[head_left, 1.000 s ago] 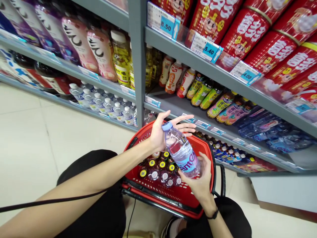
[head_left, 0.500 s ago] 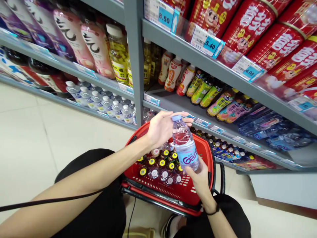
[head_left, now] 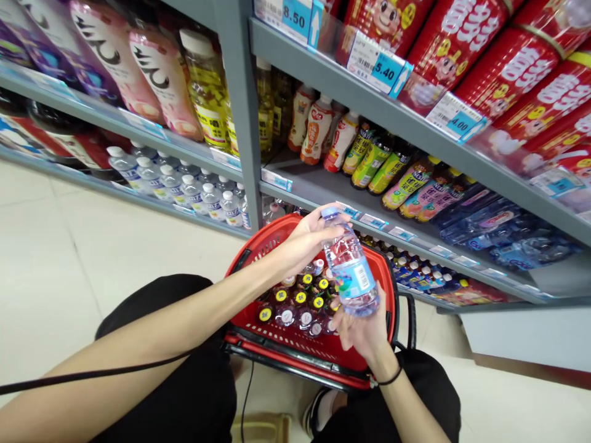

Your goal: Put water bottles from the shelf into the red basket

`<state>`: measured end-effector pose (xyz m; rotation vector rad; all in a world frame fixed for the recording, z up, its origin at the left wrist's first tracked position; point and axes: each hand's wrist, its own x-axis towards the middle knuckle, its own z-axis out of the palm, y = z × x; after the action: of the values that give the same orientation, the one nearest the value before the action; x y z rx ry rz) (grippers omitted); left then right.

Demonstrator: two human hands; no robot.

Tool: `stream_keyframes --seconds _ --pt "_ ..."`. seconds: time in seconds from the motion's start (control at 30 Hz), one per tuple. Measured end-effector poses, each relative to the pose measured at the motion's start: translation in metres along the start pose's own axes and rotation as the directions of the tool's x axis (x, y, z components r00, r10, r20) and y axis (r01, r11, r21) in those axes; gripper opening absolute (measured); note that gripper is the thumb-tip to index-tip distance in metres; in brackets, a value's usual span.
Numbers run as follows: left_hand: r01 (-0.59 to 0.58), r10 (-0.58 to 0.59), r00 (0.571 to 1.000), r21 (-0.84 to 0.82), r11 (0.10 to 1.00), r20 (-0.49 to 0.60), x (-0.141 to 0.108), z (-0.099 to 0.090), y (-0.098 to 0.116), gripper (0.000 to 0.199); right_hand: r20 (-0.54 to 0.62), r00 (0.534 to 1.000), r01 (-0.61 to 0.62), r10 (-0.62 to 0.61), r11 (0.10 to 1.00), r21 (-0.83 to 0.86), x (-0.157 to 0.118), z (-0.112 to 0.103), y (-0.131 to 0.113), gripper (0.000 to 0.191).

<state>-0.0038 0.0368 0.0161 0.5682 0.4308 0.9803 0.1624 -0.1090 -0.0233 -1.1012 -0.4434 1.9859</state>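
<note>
A clear water bottle (head_left: 353, 271) with a blue cap and light blue label is tilted above a red basket (head_left: 318, 354). My left hand (head_left: 311, 239) grips it near the neck, its thumb across the front just under the cap. Around the bottle's lower end is my right hand (head_left: 362, 326), palm turned up and fingers curled beside and behind the base. Inside the basket, below the bottle, stand several dark bottles with yellow caps (head_left: 300, 298) and several with white caps (head_left: 287, 316).
Grey shelves (head_left: 392, 117) with bottled drinks run across the front. Red cans (head_left: 498, 80) fill the upper right shelf. Small water bottles (head_left: 189, 191) stand low on the left. The basket's black handle (head_left: 410, 320) sticks out on the right, between my knees and the shelf.
The bottle has turned about its long axis, so a barcode now faces me. My left thumb has closed over its neck, and my right hand's fingers have shifted around the base.
</note>
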Motion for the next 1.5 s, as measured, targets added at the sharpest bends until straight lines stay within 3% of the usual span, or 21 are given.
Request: stream_keyframes --seconds 0.07,0.23,0.3,0.37,0.47,0.6,0.77,0.9,1.0,1.1,1.33,1.5 --pt "-0.016 0.016 1.000 0.045 0.999 0.012 0.001 0.001 -0.001 0.049 0.008 1.000 -0.027 0.026 0.997 0.070 -0.003 -0.009 0.002 0.092" --pt "-0.038 0.011 0.993 0.234 0.972 0.116 0.002 -0.005 0.011 0.049 0.229 0.971 -0.087 0.069 0.994 0.068 -0.015 -0.013 -0.002 0.093" --pt "-0.070 0.024 0.988 0.312 0.947 0.150 0.003 -0.009 0.016 0.052 0.151 0.988 -0.041 0.038 0.999 0.016 -0.014 -0.008 -0.011 0.086" --pt "-0.101 0.040 0.985 0.374 0.922 0.166 0.003 -0.014 0.015 0.053 -0.009 0.998 0.067 -0.067 0.998 -0.021 -0.008 -0.005 -0.019 0.068" --pt "-0.103 0.057 0.991 0.426 0.899 0.120 0.004 -0.021 0.000 0.055 -0.170 0.962 0.199 -0.213 0.975 -0.098 0.006 -0.011 -0.021 0.043" --pt "-0.028 0.032 0.999 0.535 0.845 0.002 0.012 -0.038 -0.018 0.053 -0.288 0.918 0.218 -0.274 0.953 -0.212 0.025 -0.031 -0.006 0.055" --pt "-0.041 -0.169 0.972 0.827 0.561 0.164 0.029 -0.082 -0.009 0.042 -0.312 0.902 0.168 -0.297 0.910 -0.379 0.041 -0.044 0.017 0.065" --pt "-0.044 -0.296 0.940 0.923 0.382 0.167 0.028 -0.115 -0.005 0.047 -0.296 0.905 0.131 -0.305 0.862 -0.489 0.052 -0.055 0.040 0.066" --pt "-0.109 -0.337 0.922 0.964 0.242 0.189 0.019 -0.136 -0.017 0.039 -0.299 0.873 0.137 -0.384 0.784 -0.606 0.063 -0.069 0.059 0.065" --pt "-0.111 -0.368 0.919 0.989 0.102 0.141 0.010 -0.154 -0.033 0.038 -0.309 0.848 0.136 -0.431 0.740 -0.659 0.073 -0.080 0.071 0.066" --pt "-0.126 -0.489 0.871 0.984 -0.125 0.050 0.005 -0.182 -0.066 0.065 -0.321 0.831 -0.027 -0.455 0.543 -0.839 0.086 -0.088 0.078 0.068" --pt "-0.197 -0.559 0.828 0.951 -0.237 0.032 0.000 -0.186 -0.082 0.064 -0.299 0.857 -0.127 -0.419 0.391 -0.912 0.088 -0.090 0.080 0.064"
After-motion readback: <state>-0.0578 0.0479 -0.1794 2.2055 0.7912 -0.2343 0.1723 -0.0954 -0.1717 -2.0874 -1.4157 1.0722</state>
